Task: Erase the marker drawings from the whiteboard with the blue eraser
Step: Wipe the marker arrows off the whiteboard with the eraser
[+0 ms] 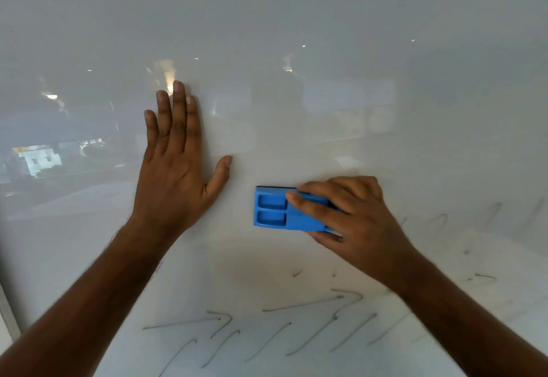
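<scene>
Blue plastic block eraser [284, 213] is gripped by right hand [353, 213], pressed to glossy whiteboard [326, 20] for wiping. Left hand [175, 169] is laid flat left of eraser, fingers straight, approx. for bracing. Grey marker strokes [267, 326] remain below eraser.

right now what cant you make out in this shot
Head view only:
- Blue eraser: its right end is covered by the right hand; its wiping face is turned to the whiteboard.
- Marker drawings: blurred, partly behind the right forearm, cut off by the bottom edge.
- Left hand: palm contact hidden.

Pale metal frame edge [7, 311] lower left, reflected ceiling lights [52, 96]
</scene>
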